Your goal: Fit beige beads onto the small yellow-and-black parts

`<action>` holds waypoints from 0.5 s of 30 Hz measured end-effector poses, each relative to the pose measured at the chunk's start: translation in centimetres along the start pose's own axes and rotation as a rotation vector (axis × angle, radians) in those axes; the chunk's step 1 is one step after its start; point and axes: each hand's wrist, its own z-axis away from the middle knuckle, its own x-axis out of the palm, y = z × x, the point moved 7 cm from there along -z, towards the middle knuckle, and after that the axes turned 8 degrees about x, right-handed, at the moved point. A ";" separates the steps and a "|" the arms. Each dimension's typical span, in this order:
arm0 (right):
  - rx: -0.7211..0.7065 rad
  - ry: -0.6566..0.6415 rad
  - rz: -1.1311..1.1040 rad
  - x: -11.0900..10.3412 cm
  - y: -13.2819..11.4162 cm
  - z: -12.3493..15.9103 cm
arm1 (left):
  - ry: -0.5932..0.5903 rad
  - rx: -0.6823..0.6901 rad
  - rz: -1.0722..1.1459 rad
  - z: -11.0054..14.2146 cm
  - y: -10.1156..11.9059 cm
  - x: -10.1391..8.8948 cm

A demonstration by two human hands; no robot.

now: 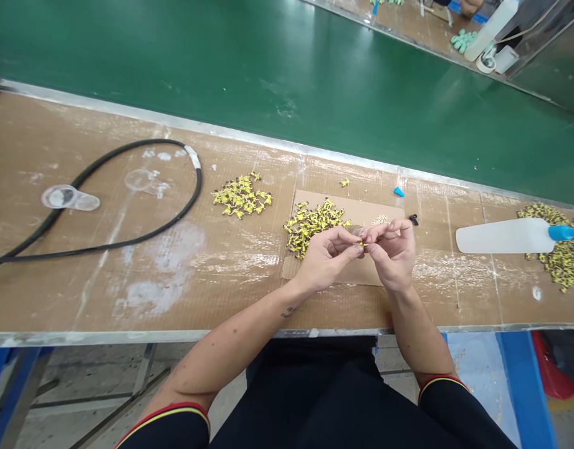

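Note:
My left hand and my right hand meet fingertip to fingertip above a cardboard sheet on the workbench. Both are closed in a pinch on a tiny yellow and black part held between them. A pile of the same yellow and black parts lies just left of my left hand. A second pile sits further left. A small heap of pale beads rests on the cardboard behind my fingers.
A white squeeze bottle with a blue tip lies at the right beside another heap of yellow parts. A black cable loop and a clear plastic piece lie at the left. The green conveyor belt runs behind.

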 end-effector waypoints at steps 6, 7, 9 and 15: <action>-0.004 0.007 0.026 0.1 -0.1 0.0 | -0.003 -0.012 -0.001 0.0 -0.2 -0.1; -0.004 0.007 0.028 0.1 -0.1 0.0 | -0.004 -0.012 -0.001 0.0 -0.3 -0.1; 0.004 0.012 0.043 0.2 0.0 0.0 | -0.001 -0.017 -0.009 0.0 -0.4 -0.2; 0.024 0.010 0.068 0.0 0.0 0.0 | 0.002 -0.012 -0.044 0.0 -0.4 -0.3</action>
